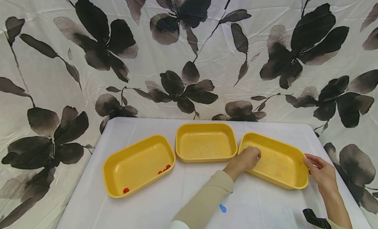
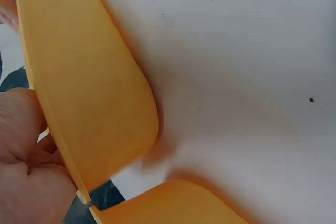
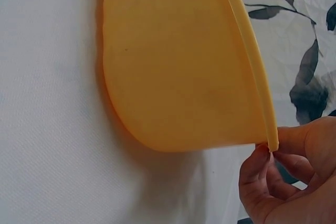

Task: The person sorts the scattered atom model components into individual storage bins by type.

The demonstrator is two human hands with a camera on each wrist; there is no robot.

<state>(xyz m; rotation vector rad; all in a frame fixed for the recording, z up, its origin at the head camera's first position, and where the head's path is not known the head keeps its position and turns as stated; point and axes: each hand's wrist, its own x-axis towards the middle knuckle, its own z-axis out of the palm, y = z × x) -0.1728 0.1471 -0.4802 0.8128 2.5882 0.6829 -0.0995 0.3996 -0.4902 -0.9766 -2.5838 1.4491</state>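
The right-hand yellow tray (image 1: 290,180) stands angled on the table. My left hand (image 1: 249,158) reaches over its near rim at the left end, fingers curled. A small blue piece (image 1: 258,159) shows at those fingertips, mostly hidden by the hand. In the left wrist view the left hand (image 2: 26,156) is beyond the tray wall (image 2: 89,77), its fingertips out of sight. At the tray's other end, my right hand (image 1: 323,176) grips the rim; the right wrist view shows thumb and fingers pinching the rim's corner. A blue drop-shaped piece (image 1: 222,208) lies on the table near the left forearm.
A middle yellow tray (image 1: 206,125) with thin lines on its floor stands against the right one. Further left, another yellow tray (image 1: 106,170) holds several red beads (image 1: 126,190) along its near side. A floral cloth (image 1: 183,58) hangs behind the white table (image 1: 141,209).
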